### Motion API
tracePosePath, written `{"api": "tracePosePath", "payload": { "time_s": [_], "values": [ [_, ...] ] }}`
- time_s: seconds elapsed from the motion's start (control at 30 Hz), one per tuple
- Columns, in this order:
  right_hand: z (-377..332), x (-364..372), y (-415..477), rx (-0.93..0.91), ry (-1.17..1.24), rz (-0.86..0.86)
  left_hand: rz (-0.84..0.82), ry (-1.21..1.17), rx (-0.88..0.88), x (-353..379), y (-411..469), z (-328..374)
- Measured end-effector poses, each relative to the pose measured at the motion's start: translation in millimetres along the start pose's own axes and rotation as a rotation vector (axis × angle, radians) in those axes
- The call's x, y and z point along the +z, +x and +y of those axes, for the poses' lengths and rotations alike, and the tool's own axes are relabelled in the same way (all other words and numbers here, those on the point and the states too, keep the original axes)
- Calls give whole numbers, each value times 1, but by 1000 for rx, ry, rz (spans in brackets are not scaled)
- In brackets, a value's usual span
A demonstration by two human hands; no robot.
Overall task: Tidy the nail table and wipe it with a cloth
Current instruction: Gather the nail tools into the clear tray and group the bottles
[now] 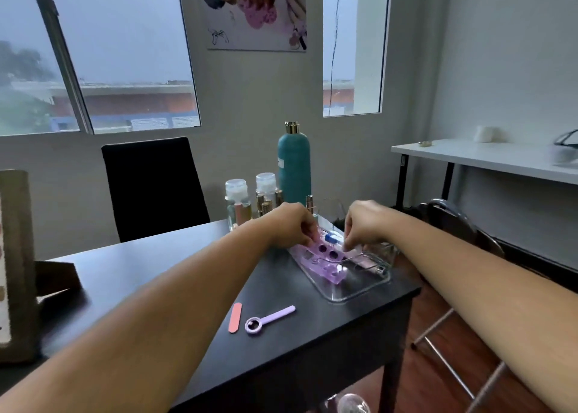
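- Now the left hand pinches the separator in the tray; what the right hand holds is unclear.
- Tugging could slide the tray off the right edge of the table.

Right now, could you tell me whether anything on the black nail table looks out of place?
Yes: a pink nail file and a lilac ring-ended plastic tool lie loose on the black tabletop, outside the clear plastic tray.
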State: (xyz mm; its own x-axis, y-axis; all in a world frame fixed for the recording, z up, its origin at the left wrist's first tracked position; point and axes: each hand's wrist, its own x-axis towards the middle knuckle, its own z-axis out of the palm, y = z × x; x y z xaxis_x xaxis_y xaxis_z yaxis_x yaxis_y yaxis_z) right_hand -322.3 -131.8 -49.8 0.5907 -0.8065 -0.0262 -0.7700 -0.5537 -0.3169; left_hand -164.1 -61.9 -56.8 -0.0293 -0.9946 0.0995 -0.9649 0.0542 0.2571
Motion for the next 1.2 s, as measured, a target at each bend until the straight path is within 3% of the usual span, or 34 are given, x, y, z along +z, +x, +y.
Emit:
{"api": "tracePosePath", "payload": {
  "time_s": [0.47,0.8,1.03,1.2],
  "values": [
    [-4,11,6,-22,17,-4,46,-59,-6,13,9,2],
    [-4,0,5,-36,74,95,195,47,4,-6,-6,-2],
    [-35,-9,-17,-216,152,81,173,59,-87,-33,-60,-15],
    [-72,10,-46,-427,110,-81,27,-18,-183,-23,-114,-33]
  ]
}}
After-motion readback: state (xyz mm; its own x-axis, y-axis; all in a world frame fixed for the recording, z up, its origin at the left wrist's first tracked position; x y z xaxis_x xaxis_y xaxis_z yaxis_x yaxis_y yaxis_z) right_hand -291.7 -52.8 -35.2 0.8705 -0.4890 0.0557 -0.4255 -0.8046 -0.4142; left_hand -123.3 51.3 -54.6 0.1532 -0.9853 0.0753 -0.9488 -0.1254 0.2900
